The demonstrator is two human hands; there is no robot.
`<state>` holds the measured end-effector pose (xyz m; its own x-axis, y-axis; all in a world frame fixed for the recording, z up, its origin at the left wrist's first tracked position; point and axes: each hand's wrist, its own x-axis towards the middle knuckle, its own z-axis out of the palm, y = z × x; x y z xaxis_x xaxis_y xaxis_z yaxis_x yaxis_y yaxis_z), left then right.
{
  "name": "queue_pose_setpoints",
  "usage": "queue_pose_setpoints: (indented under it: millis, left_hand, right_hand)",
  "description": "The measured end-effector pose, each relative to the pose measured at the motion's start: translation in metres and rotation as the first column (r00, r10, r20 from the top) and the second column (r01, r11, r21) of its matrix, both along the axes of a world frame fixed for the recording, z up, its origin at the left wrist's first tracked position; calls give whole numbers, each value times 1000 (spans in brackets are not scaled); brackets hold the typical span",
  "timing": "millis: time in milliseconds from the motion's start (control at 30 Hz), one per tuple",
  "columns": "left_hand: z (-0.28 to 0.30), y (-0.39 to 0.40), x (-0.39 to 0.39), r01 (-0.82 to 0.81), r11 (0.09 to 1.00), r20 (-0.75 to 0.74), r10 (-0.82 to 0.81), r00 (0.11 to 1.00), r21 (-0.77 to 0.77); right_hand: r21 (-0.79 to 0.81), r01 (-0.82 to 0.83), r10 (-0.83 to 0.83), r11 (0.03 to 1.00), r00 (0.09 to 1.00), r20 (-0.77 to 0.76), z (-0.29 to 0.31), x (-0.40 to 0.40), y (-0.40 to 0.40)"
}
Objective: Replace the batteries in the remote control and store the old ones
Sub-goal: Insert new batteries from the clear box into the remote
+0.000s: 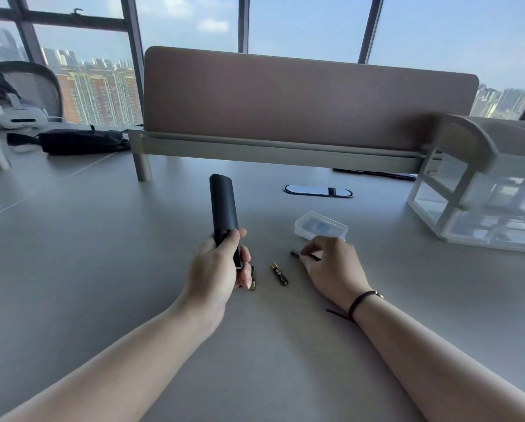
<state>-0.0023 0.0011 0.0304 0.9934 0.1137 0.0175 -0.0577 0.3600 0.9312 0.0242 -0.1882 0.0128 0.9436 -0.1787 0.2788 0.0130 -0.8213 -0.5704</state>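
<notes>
The left hand (217,264) is clamped around the lower end of a long black plastic remote control (223,208), holding it raised above the grey counter (102,239), top pointing away. The right hand (331,266) pinches a small dark battery (295,254) at the counter surface, just in front of a clear lidded plastic box (320,226). Between the two hands lies a black-and-gold battery (279,274); another battery (252,278) lies just beside the left hand's fingers
</notes>
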Motion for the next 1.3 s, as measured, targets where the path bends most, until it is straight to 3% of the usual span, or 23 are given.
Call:
queue_pose_setpoints:
  millis: [333, 667, 1100, 1200, 1300]
  left_hand:
    - [-3, -1, -3, 37, 999, -37, -37, 999, -10]
    - [7, -7, -20, 311, 939, 26, -310, 950, -147]
    - [9, -8, -26, 390, 911, 101, -379, 920, -136]
    - [8, -8, -27, 390, 913, 93, -381, 920, -120]
    - [8, -8, -27, 366, 928, 64, -362, 930, -65]
  right_hand:
    - [56, -88, 92, 995, 994, -55, 10, -23, -26]
    - [-153, -153, 148, 976, 988, -45, 16, -27, -25]
    - [-352, -303, 285, 886, 953, -103, 13, -32, -20]
    - [-289, -303, 303, 908, 952, -45, 13, -31, -18]
    - [12, -243, 243, 970, 969, 44, 19, -30, -14]
